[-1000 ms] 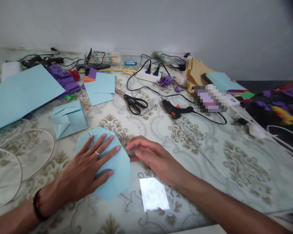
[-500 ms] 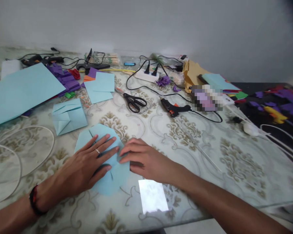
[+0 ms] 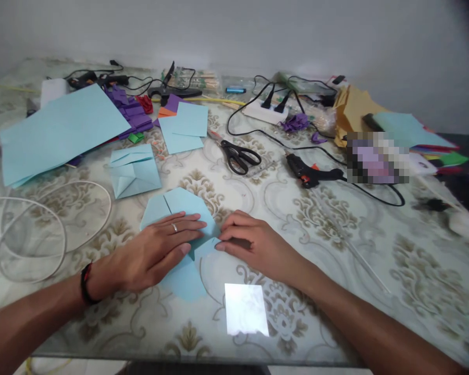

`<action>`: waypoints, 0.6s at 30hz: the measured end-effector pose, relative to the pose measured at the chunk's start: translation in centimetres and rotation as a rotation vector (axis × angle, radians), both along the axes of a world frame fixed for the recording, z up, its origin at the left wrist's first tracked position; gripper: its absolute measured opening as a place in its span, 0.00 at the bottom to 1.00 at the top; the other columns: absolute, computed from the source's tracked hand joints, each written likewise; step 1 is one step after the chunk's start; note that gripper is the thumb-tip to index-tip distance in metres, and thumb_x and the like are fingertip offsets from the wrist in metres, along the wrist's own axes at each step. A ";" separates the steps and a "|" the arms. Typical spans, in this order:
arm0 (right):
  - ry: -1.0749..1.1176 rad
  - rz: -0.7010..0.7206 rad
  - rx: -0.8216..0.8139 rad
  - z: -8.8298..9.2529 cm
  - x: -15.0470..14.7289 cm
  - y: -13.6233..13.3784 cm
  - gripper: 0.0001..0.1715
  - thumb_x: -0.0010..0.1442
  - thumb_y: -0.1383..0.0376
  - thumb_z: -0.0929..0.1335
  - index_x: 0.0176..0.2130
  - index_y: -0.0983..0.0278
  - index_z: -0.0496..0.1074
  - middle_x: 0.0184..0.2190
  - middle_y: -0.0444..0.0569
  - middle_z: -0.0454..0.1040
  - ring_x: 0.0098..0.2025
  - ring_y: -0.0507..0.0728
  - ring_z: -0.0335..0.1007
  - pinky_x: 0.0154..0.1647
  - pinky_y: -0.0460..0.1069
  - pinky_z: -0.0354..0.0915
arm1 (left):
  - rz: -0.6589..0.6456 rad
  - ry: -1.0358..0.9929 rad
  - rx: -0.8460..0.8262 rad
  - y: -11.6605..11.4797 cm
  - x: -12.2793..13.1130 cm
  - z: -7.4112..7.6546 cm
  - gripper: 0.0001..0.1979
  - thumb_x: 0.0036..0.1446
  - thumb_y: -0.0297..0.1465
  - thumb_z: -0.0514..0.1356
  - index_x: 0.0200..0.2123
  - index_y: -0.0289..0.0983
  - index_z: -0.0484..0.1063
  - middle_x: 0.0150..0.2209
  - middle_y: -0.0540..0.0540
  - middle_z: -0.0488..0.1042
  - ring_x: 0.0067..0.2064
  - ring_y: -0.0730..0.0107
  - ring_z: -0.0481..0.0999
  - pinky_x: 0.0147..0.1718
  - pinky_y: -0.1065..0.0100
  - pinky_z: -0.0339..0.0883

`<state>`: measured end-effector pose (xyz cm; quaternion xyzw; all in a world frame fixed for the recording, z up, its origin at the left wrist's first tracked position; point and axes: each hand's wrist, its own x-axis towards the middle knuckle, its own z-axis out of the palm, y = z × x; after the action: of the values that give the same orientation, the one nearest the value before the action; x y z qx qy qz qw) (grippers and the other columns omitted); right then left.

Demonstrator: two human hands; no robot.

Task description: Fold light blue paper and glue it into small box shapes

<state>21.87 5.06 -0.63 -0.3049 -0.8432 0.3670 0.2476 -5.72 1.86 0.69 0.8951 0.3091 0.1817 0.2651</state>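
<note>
A light blue folded paper (image 3: 185, 278) lies on the table in front of me, with creased flaps and a slit near its upper edge. My left hand (image 3: 152, 250) rests flat across its middle with fingers stretched out, and a ring shows on one finger. At the paper's right side, my right hand (image 3: 254, 242) pinches a raised flap between thumb and fingers. Just behind is a second folded light blue paper (image 3: 138, 174), lying by itself. The part of the paper under my left palm is hidden.
Black scissors (image 3: 238, 156) and a glue gun (image 3: 312, 172) lie beyond my hands. Large blue sheets (image 3: 62, 133), small blue squares (image 3: 185, 125) and purple paper pieces (image 3: 128, 112) are at the back left. A power strip (image 3: 263, 110) stands behind; white wire loops (image 3: 64, 229) lie left.
My right hand has lifted the right flap of the blue paper and folded it partly inward. My left hand has shifted slightly lower on the sheet. The whole view has swung left.
</note>
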 end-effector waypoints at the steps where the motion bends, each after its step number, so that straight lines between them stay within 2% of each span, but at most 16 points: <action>1: -0.002 -0.012 -0.010 0.0 -0.2 0.0 0.09 0.68 0.67 0.72 0.34 0.65 0.78 0.34 0.48 0.73 0.40 0.56 0.70 0.42 0.51 0.67 | 0.014 -0.002 -0.020 0.0 0.0 0.3 0.25 0.74 0.27 0.49 0.71 0.39 0.59 0.69 0.40 0.69 0.72 0.59 0.65 0.72 0.49 0.58; 3: -0.009 -0.029 -0.014 -0.1 -0.4 0.1 0.12 0.69 0.67 0.72 0.31 0.65 0.75 0.33 0.47 0.71 0.38 0.56 0.69 0.40 0.51 0.66 | 0.034 0.003 -0.020 0.0 0.0 0.6 0.27 0.75 0.30 0.50 0.74 0.40 0.53 0.70 0.40 0.68 0.72 0.58 0.64 0.71 0.50 0.60; 5: -0.019 -0.047 -0.008 -0.2 -0.6 0.1 0.13 0.67 0.66 0.73 0.30 0.64 0.73 0.31 0.45 0.70 0.38 0.56 0.68 0.40 0.51 0.65 | 0.030 0.005 0.006 -0.1 0.1 0.5 0.28 0.75 0.31 0.50 0.75 0.41 0.50 0.70 0.40 0.67 0.72 0.58 0.64 0.71 0.49 0.60; 9: -0.050 -0.108 -0.016 -0.3 -1.0 -0.1 0.15 0.64 0.67 0.75 0.29 0.63 0.70 0.31 0.44 0.70 0.39 0.56 0.68 0.40 0.50 0.65 | 0.010 0.046 0.120 -0.2 0.3 -0.4 0.25 0.75 0.30 0.52 0.72 0.42 0.59 0.68 0.37 0.68 0.70 0.55 0.67 0.69 0.45 0.62; 12: -0.092 -0.159 0.020 -0.3 -1.3 -0.4 0.15 0.65 0.67 0.75 0.29 0.63 0.70 0.31 0.45 0.70 0.39 0.57 0.68 0.40 0.51 0.65 | 0.021 0.051 0.225 -0.2 0.4 -1.0 0.22 0.73 0.28 0.55 0.68 0.40 0.65 0.68 0.34 0.66 0.69 0.51 0.67 0.65 0.45 0.68; 15: -0.120 -0.191 0.079 -0.4 -1.5 -0.5 0.15 0.65 0.66 0.75 0.30 0.63 0.70 0.32 0.45 0.70 0.40 0.57 0.68 0.41 0.51 0.65 | 0.027 0.031 0.267 -0.2 0.5 -1.3 0.22 0.71 0.25 0.56 0.66 0.40 0.66 0.69 0.34 0.64 0.68 0.52 0.67 0.62 0.49 0.72; 18: -0.132 -0.195 0.121 -0.6 -1.5 -0.5 0.15 0.64 0.64 0.76 0.30 0.63 0.69 0.32 0.45 0.70 0.39 0.57 0.67 0.42 0.51 0.65 | 0.020 0.030 0.267 -0.2 0.4 -1.5 0.23 0.70 0.24 0.57 0.66 0.41 0.67 0.69 0.37 0.65 0.69 0.55 0.68 0.66 0.49 0.69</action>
<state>20.42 4.55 -1.26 -0.3937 -0.8446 0.2689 0.2438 -5.29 1.68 -0.83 0.9218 0.2951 0.2108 0.1370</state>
